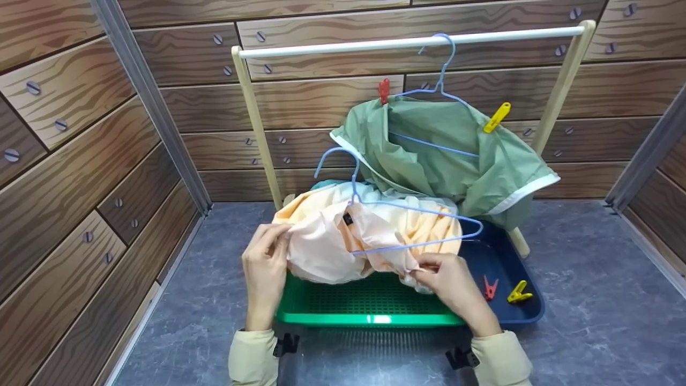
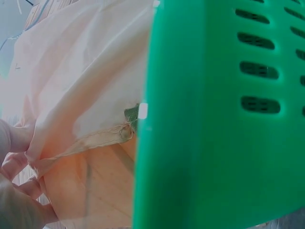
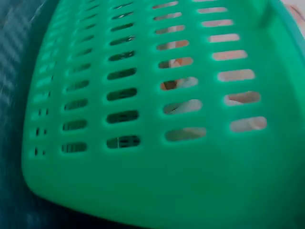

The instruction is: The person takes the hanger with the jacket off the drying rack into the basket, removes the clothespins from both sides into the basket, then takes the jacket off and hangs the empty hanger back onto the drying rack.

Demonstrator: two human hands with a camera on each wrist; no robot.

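Observation:
In the head view, my left hand [image 1: 263,265] pinches the left edge of a pale pink garment [image 1: 320,252]. My right hand [image 1: 453,281] pinches the same cloth at its lower right. A blue wire hanger [image 1: 356,177] sits partly inside the garment, its hook up and its right end bare. A small dark label [image 1: 348,219] shows near the opening. Behind the garment, cream and light orange cloth [image 1: 300,206] is piled over the green basket [image 1: 370,320]. In the left wrist view, fingertips [image 2: 21,138] grip the cloth edge. The basket wall hides my right hand in the right wrist view.
A green garment [image 1: 434,145] hangs on a second blue hanger [image 1: 442,69] from the rack's white bar [image 1: 332,48], with red [image 1: 383,90] and yellow [image 1: 497,118] clothespins on it. A navy tray [image 1: 528,316] at right holds a red clothespin [image 1: 490,289] and a yellow clothespin [image 1: 519,293].

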